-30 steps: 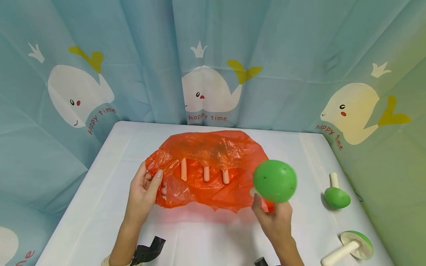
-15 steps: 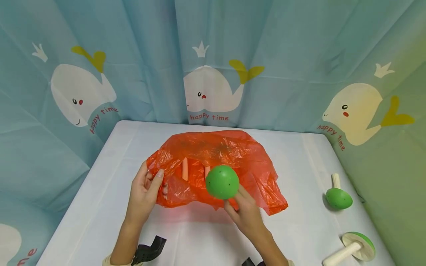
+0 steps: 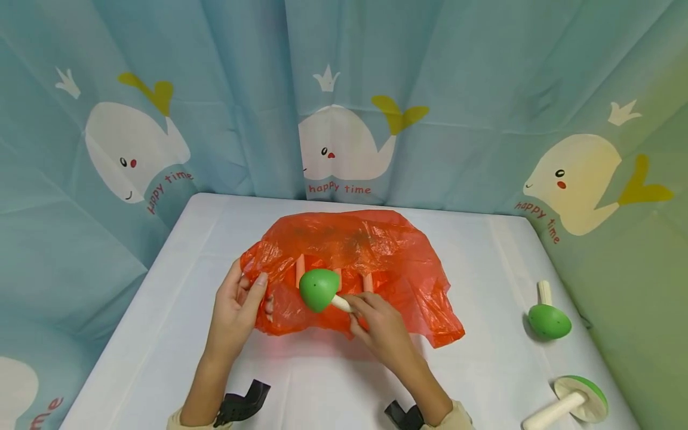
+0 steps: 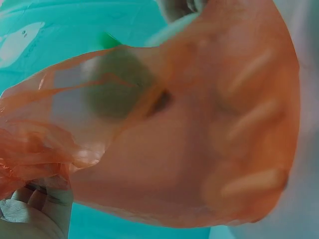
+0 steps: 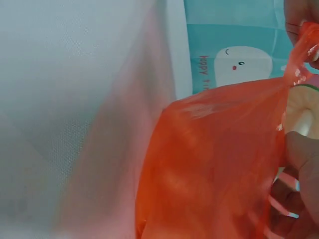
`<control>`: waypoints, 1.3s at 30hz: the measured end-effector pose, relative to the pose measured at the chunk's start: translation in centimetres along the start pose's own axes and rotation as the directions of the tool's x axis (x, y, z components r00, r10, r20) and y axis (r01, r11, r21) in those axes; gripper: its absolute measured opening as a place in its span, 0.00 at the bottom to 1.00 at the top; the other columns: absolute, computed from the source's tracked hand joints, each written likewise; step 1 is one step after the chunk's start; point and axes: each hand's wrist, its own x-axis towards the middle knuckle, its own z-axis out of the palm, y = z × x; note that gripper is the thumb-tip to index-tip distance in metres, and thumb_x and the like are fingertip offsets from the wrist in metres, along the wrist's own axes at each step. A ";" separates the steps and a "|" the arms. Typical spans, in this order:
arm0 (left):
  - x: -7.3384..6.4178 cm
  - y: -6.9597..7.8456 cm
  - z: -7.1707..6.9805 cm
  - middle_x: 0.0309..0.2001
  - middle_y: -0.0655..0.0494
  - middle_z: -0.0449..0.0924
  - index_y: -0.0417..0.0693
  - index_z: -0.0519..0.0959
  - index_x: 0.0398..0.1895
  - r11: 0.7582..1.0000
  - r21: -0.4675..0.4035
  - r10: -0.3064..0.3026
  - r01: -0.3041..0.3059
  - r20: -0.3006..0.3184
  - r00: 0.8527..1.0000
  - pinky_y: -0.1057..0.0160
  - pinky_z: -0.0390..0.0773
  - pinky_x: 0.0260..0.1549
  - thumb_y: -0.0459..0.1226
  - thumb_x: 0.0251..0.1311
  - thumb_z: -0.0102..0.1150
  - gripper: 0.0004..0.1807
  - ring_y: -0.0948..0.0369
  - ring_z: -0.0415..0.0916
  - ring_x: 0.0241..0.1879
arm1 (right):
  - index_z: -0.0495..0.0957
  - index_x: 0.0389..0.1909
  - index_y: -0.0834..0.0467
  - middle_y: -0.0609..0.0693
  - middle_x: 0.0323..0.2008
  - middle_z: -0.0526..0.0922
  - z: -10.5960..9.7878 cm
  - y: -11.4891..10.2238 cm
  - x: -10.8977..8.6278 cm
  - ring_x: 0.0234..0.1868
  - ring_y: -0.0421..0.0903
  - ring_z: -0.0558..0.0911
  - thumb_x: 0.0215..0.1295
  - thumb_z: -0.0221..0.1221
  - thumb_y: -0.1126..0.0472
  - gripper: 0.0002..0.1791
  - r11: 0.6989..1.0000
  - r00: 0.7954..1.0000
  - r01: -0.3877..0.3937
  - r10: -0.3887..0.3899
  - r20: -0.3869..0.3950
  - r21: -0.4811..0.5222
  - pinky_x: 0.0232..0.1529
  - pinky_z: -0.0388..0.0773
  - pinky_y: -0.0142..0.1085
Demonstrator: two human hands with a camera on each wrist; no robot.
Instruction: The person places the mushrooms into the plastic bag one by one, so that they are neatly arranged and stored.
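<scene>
An orange-red plastic bag [image 3: 349, 230] lies with its mouth facing me. Its left edge is gripped by my left hand [image 3: 233, 310], thumb on the outside. My right hand [image 3: 384, 334] pinches the pale stem of a toy mushroom [image 3: 318, 289], its green cap tilted left in front of the bag's mouth. Behind that cap, several stick-like stems [image 3: 300, 272] show inside the bag; their other ends are dim under the film. In the right wrist view the pale underside of the mushroom [image 5: 303, 102] faces my right fingers [image 5: 299, 149].
Two more green-capped toy mushrooms lie at the right of the white table [image 3: 484, 257]: one with its stem pointing away [image 3: 549, 322], one on its side nearer me [image 3: 583, 399]. A blue whale-print curtain [image 3: 462, 161] rises behind the table's far edge.
My right hand has left the bag's right edge and moved left with the mushroom to the bag's mouth. The cap has tipped, so the stem now shows. My left hand keeps its grip.
</scene>
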 end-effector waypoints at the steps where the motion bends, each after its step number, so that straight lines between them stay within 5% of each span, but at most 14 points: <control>1: 0.0 0.0 0.0 0.43 0.42 0.75 0.39 0.62 0.63 1.000 -0.005 -0.003 0.003 0.003 1.000 0.61 0.82 0.27 0.29 0.67 0.48 0.22 0.55 0.75 0.23 | 0.81 0.45 0.53 0.41 0.34 0.77 0.1 0.0 0.1 0.32 0.37 0.73 0.49 0.63 0.69 0.19 1.000 1.000 -0.012 0.012 0.015 -0.006 0.27 0.73 0.28; 7: -0.2 0.0 0.1 0.39 0.43 0.75 0.36 0.62 0.61 1.000 0.014 0.005 -0.005 0.000 1.000 0.62 0.82 0.27 0.28 0.66 0.48 0.21 0.57 0.75 0.22 | 0.81 0.43 0.56 0.40 0.26 0.71 1.1 0.2 0.7 0.25 0.37 0.70 0.50 0.64 0.67 0.16 0.991 0.984 -0.130 0.132 0.118 -0.026 0.20 0.69 0.28; 15: -0.4 0.0 0.1 0.40 0.43 0.75 0.37 0.62 0.62 0.999 0.029 -0.014 0.014 -0.011 1.000 0.62 0.82 0.27 0.28 0.66 0.48 0.21 0.58 0.75 0.21 | 0.77 0.31 0.58 0.43 0.20 0.66 2.4 0.3 2.3 0.18 0.39 0.65 0.54 0.59 0.64 0.03 0.954 0.922 -0.298 0.289 0.259 -0.003 0.15 0.63 0.29; 22: -0.3 0.1 0.0 0.39 0.44 0.75 0.36 0.62 0.62 0.999 0.033 0.010 -0.010 -0.013 1.000 0.62 0.82 0.27 0.28 0.66 0.48 0.21 0.58 0.74 0.21 | 0.78 0.32 0.60 0.46 0.23 0.70 3.6 0.4 4.6 0.25 0.43 0.70 0.57 0.60 0.65 0.04 0.923 0.902 -0.363 0.312 0.299 0.130 0.21 0.68 0.28; 28: -0.1 0.4 0.0 0.42 0.42 0.75 0.38 0.62 0.63 1.000 0.006 -0.007 0.007 -0.002 1.000 0.61 0.82 0.27 0.28 0.66 0.49 0.22 0.55 0.75 0.21 | 0.76 0.33 0.61 0.45 0.18 0.70 5.0 0.3 6.0 0.20 0.41 0.70 0.58 0.59 0.66 0.03 0.903 0.886 -0.394 0.324 0.332 0.172 0.18 0.65 0.28; 39: 0.0 0.1 0.4 0.42 0.43 0.75 0.37 0.62 0.62 1.000 0.023 -0.012 0.012 -0.012 1.000 0.62 0.82 0.28 0.28 0.67 0.48 0.21 0.57 0.75 0.23 | 0.76 0.31 0.64 0.47 0.18 0.70 7.0 0.9 6.1 0.19 0.42 0.69 0.60 0.59 0.67 0.03 0.892 0.857 -0.433 0.362 0.367 0.131 0.18 0.64 0.28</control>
